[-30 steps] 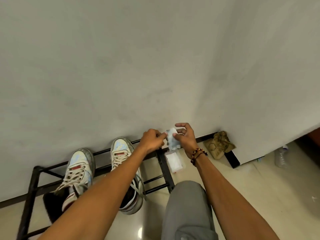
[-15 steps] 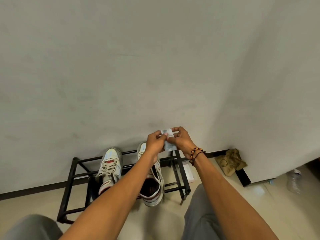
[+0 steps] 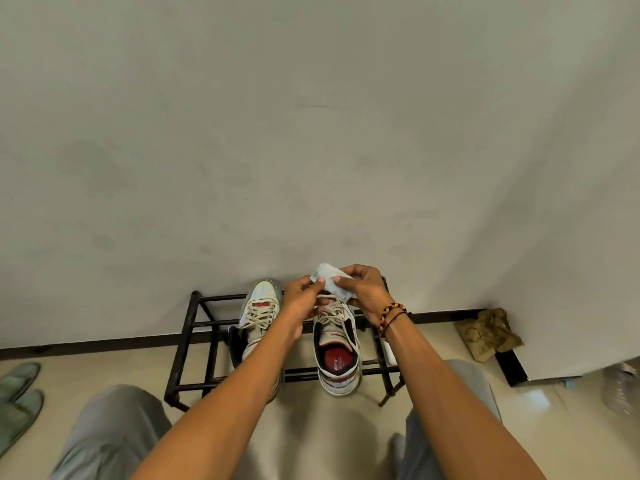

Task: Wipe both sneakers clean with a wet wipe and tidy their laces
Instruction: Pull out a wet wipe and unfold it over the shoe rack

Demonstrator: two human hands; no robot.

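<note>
Two white sneakers with beige laces stand side by side on a black metal shoe rack (image 3: 194, 318). The left sneaker (image 3: 260, 308) is partly hidden by my left forearm. The right sneaker (image 3: 337, 355) shows its red insole. Above the right sneaker's toe, both hands hold a small pale wet wipe packet (image 3: 330, 282). My left hand (image 3: 303, 294) pinches its left edge with thumb and fingers. My right hand (image 3: 363, 289), with a beaded bracelet at the wrist, grips its right side.
The rack stands against a plain grey wall. A white packet (image 3: 389, 351) lies on the floor by the rack's right end. A crumpled brown paper bag (image 3: 488, 336) sits at the wall corner, a clear plastic bottle (image 3: 621, 386) at far right, green slippers (image 3: 17, 393) at far left. My grey-trousered knees fill the bottom.
The view has swung right and back, so the rack and sneakers now sit centred. Both hands have kept hold of the wipe packet and now hover over the right sneaker.
</note>
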